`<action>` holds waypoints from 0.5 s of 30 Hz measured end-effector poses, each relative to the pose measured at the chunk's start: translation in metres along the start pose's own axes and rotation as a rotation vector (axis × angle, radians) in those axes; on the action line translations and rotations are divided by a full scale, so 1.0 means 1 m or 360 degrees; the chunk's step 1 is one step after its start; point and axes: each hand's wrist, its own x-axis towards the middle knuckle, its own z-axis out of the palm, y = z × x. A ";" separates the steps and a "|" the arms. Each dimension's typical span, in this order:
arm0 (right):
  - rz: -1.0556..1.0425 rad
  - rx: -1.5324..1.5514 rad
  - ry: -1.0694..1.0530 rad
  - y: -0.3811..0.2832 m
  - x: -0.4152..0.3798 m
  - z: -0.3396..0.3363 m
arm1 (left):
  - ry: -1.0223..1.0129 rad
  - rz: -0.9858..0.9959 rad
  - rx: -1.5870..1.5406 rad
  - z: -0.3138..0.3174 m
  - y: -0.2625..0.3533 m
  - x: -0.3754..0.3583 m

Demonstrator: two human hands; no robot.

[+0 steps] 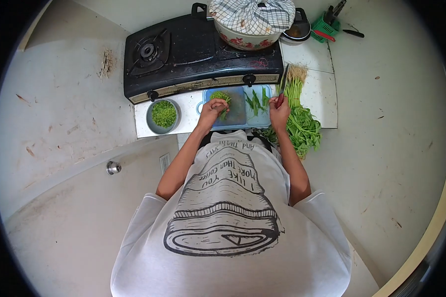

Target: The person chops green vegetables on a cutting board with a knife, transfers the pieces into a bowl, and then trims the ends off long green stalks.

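My left hand [214, 109] is over the left part of a blue cutting board [239, 119], its fingers closed on some green leaves. A pile of chopped greens [220, 95] lies just beyond its fingertips. My right hand [280, 113] grips a knife [280, 98] by its red handle at the board's right edge, the blade pointing away from me. Between the hands, a few loose green leaves [255, 103] rest on the board. To the right of my right hand lies a large bunch of leafy greens [302, 126] with its roots at the far end.
A bowl of chopped greens [163, 114] sits left of the board. Behind stands a black gas stove [193, 67] carrying a cloth-covered pot [248, 42]. A small pan [297, 32] and a green basket [325, 27] with utensils are at the back right.
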 end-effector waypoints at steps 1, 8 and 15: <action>-0.0008 0.0081 0.0062 0.005 0.002 0.004 | 0.0008 -0.0002 -0.0005 -0.001 0.000 0.000; 0.0115 -0.0004 -0.0015 0.003 -0.012 0.001 | 0.0063 0.0009 0.0028 -0.004 -0.007 0.002; -0.0045 -0.0136 0.0041 0.006 -0.031 -0.013 | 0.0138 0.0094 0.0327 -0.018 -0.018 0.001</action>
